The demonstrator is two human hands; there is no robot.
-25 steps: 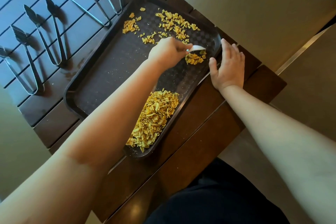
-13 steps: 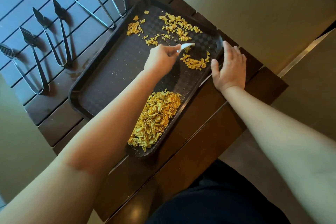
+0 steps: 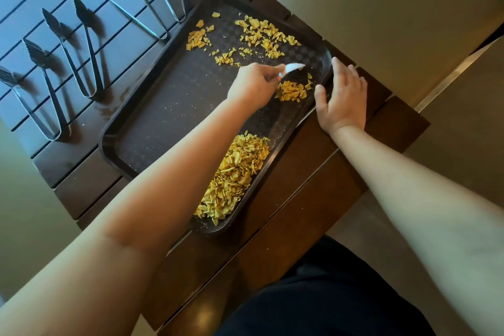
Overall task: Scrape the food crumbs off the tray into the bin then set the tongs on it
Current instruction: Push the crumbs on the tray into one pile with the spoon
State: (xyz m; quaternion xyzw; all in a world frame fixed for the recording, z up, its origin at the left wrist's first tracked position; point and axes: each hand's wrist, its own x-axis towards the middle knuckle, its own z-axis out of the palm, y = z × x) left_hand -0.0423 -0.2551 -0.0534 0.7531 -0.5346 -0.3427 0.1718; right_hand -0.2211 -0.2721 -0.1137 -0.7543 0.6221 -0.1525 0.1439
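Head view: the left hand (image 3: 255,83), pinching a white scraper (image 3: 293,67), has lifted back past the small crumb heap (image 3: 291,91) it was dragging half a second ago (another stroke seems due). The right hand (image 3: 342,97), fingers relaxed, steadies the tray (image 3: 163,117) rim. Tongs (image 3: 87,49) lie left; no bin shows.

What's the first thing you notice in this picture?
The yellow crumbs stand out, heaped at the near end of the dark tray, with more scattered at its far end. The left hand holds a white scraper over a small pile, the right hand steadies the rim. Tongs lie left of it.
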